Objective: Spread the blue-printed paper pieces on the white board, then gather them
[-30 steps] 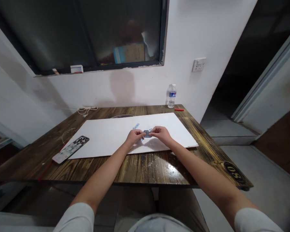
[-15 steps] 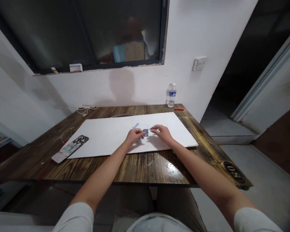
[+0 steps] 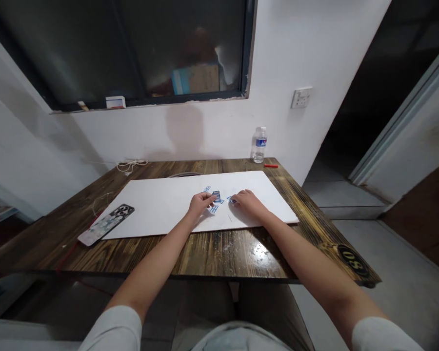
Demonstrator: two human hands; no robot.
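My left hand (image 3: 201, 202) is closed, pinching a small dark-blue piece with ladder-like bars (image 3: 216, 196) between thumb and fingertips, just above a white board (image 3: 161, 204). Curled fingers of my right hand (image 3: 247, 201) are low over the board, closed at the edge of a small blue frame-like piece (image 3: 230, 199); its far part is hidden under them. Similar blue open-frame pieces lie around my left hand: one piece behind it (image 3: 207, 188) and another piece in front (image 3: 214, 209). A thin dark line or sliver (image 3: 230, 218) shows on the board near my right hand.
A patterned phone (image 3: 108, 224) rests across the board's left edge. A water bottle (image 3: 259, 145) and a red stick-like object (image 3: 271, 165) stand and lie at the back right of the wooden table (image 3: 212, 258). A white cable (image 3: 131, 165) is coiled at the back left.
My right hand has turned palm-down and lowered to the board with the blue piece. My left hand has shifted slightly left, tilting the dark-blue piece, and more blue pieces show beneath.
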